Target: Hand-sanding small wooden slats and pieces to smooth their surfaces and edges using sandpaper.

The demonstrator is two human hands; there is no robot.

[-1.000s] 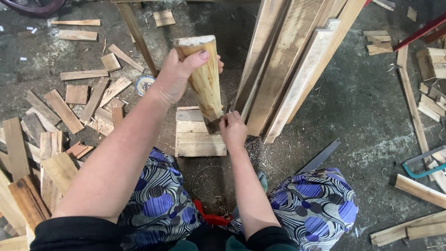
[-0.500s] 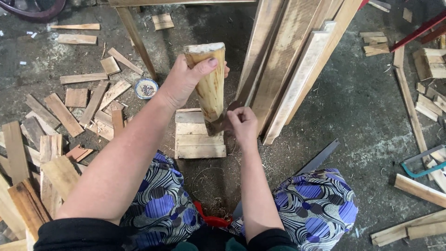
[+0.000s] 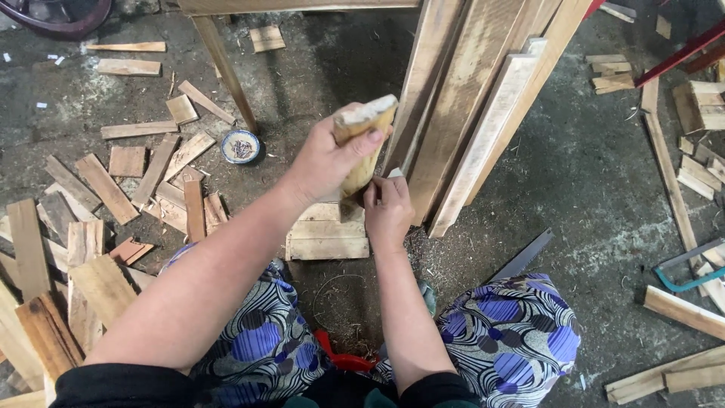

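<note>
My left hand [image 3: 331, 157] grips the upper end of a tapered wooden block [image 3: 364, 143], held upright and tilted. Its lower end rests on a small pallet-like wooden slab [image 3: 326, 236] on the floor. My right hand [image 3: 388, 213] is closed at the block's lower end, fingers curled against it; a small pale bit shows at its fingertips, and I cannot tell what it is. My knees in blue patterned fabric frame the slab below.
Long planks [image 3: 483, 113] lean just right of the block. Many short wood offcuts [image 3: 106, 189] lie scattered at left, with a small round dish [image 3: 240, 146] among them. A saw blade [image 3: 522, 258] lies by my right knee, a blue-framed saw [image 3: 691, 272] at far right.
The block has tipped so its top now leans toward the right. My left hand shifted right with it, and my right hand stayed at the block's lower end.
</note>
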